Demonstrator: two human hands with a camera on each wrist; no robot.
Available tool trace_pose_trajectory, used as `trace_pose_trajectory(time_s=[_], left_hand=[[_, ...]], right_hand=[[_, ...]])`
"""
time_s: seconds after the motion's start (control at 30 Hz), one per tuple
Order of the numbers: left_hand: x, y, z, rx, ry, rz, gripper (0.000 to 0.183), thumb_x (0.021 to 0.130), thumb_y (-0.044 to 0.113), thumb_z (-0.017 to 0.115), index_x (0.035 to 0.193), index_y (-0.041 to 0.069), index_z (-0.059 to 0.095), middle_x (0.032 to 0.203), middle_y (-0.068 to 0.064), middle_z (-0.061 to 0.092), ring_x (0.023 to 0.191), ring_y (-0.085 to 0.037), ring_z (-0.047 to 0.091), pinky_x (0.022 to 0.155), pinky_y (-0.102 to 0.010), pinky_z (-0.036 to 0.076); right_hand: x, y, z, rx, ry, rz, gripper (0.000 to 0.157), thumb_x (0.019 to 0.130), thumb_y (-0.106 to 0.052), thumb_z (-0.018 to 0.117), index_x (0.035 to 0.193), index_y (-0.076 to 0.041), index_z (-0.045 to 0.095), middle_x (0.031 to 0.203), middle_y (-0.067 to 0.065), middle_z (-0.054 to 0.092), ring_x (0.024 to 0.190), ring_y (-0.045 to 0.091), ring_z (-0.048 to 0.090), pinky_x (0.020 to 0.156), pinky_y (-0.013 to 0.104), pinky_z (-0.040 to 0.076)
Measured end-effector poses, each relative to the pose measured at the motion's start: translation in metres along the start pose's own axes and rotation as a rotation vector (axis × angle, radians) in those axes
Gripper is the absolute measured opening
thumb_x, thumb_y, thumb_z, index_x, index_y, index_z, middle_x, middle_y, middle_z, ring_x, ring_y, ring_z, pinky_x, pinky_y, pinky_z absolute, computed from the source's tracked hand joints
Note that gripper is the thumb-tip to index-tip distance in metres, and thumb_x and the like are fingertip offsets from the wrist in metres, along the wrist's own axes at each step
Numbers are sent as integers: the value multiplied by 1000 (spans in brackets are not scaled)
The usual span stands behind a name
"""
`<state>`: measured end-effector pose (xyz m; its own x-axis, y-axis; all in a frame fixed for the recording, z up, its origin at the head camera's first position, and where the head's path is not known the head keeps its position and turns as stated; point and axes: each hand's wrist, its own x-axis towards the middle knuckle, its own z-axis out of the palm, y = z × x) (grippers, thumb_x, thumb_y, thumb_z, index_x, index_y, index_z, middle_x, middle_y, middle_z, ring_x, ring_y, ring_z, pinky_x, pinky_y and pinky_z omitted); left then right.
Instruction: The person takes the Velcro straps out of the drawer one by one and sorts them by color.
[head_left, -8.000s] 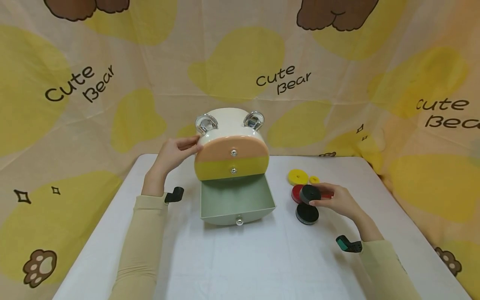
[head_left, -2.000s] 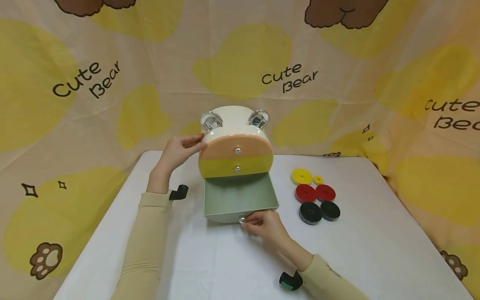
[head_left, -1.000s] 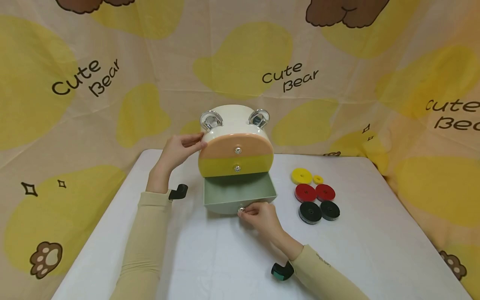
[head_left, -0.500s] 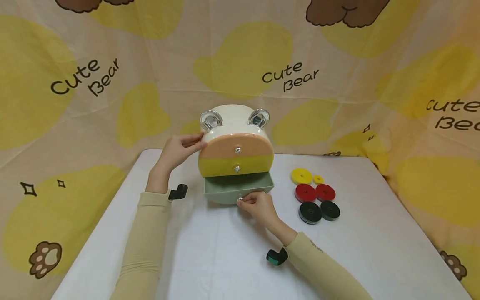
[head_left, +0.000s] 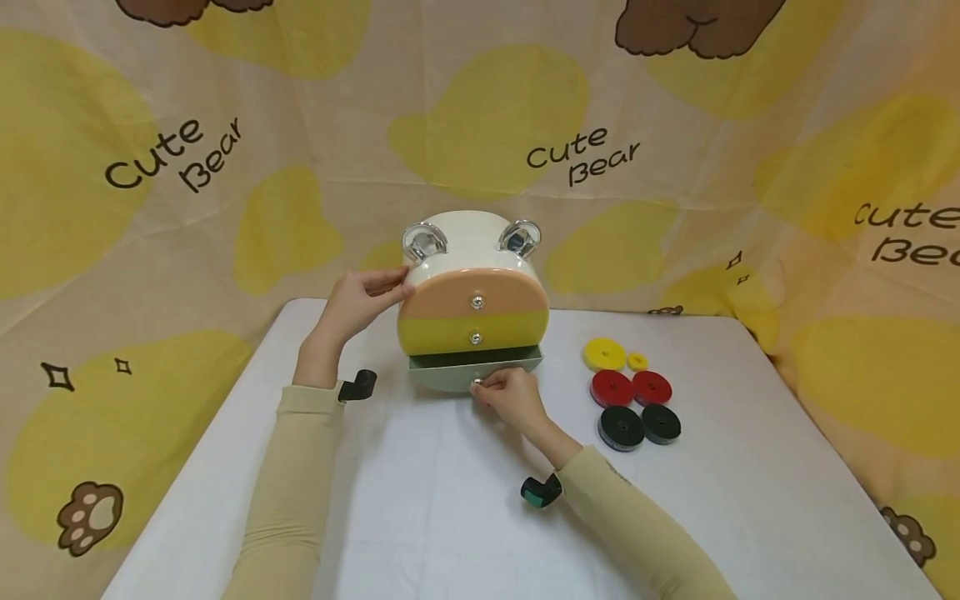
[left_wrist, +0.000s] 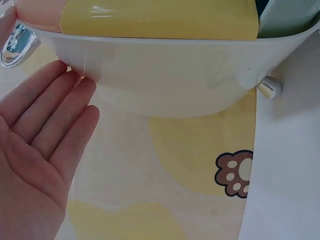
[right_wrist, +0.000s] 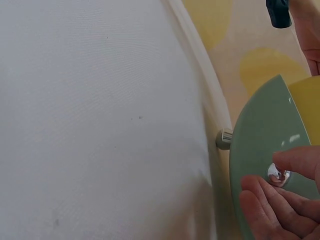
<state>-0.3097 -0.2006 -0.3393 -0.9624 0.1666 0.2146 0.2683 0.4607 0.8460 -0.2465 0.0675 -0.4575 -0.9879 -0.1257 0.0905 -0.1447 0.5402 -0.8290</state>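
A small bear-shaped drawer cabinet (head_left: 467,242) with a white top and silver ears stands mid-table in the head view. Its peach drawer (head_left: 442,293) and yellow drawer (head_left: 438,335) are closed; the green bottom drawer (head_left: 442,380) stays pulled out a little, its inside mostly hidden. My left hand (head_left: 354,304) rests on the cabinet's left side, its straight fingers (left_wrist: 70,100) touching the white wall in the left wrist view. With thumb and fingers, my right hand (head_left: 517,402) pinches the silver knob (right_wrist: 278,175) on the green drawer front.
Right of the cabinet lie round discs with centre holes: a large yellow disc (head_left: 603,354), a small yellow disc (head_left: 637,362), two red discs (head_left: 612,388) and two black discs (head_left: 621,427). A white cloth (head_left: 435,517) covers the table; a printed curtain (head_left: 480,125) hangs behind.
My right hand has let go of a black disc, moved to the knob and pushed the green drawer most of the way in. My left hand has stayed at the cabinet's side.
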Motion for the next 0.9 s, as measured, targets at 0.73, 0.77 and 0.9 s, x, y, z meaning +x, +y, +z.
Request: trace_pose_trajectory(time_s=[0.73, 0.77, 0.9], left_hand=[[-1, -1, -1, 15, 14, 24, 56, 77, 53, 72, 123, 23, 65, 128, 0, 62, 114, -17, 62, 101, -41, 45], [-1, -1, -1, 15, 13, 23, 56, 77, 53, 72, 124, 24, 65, 128, 0, 62, 114, -17, 62, 101, -41, 45], [-2, -2, -1, 13, 5, 11, 56, 76, 54, 72, 124, 24, 65, 128, -1, 62, 115, -18, 61, 102, -41, 45]], right_hand=[[26, 2, -1, 31, -57, 38, 20, 79, -25, 77, 79, -5, 75, 66, 4, 71, 60, 14, 66, 54, 22, 52], [27, 2, -1, 30, -57, 34, 20, 79, -25, 77, 79, -5, 75, 66, 4, 71, 59, 13, 66, 54, 22, 52], [30, 4, 0, 27, -60, 34, 19, 79, -25, 77, 77, -6, 76, 65, 3, 71, 57, 11, 65, 53, 21, 52]])
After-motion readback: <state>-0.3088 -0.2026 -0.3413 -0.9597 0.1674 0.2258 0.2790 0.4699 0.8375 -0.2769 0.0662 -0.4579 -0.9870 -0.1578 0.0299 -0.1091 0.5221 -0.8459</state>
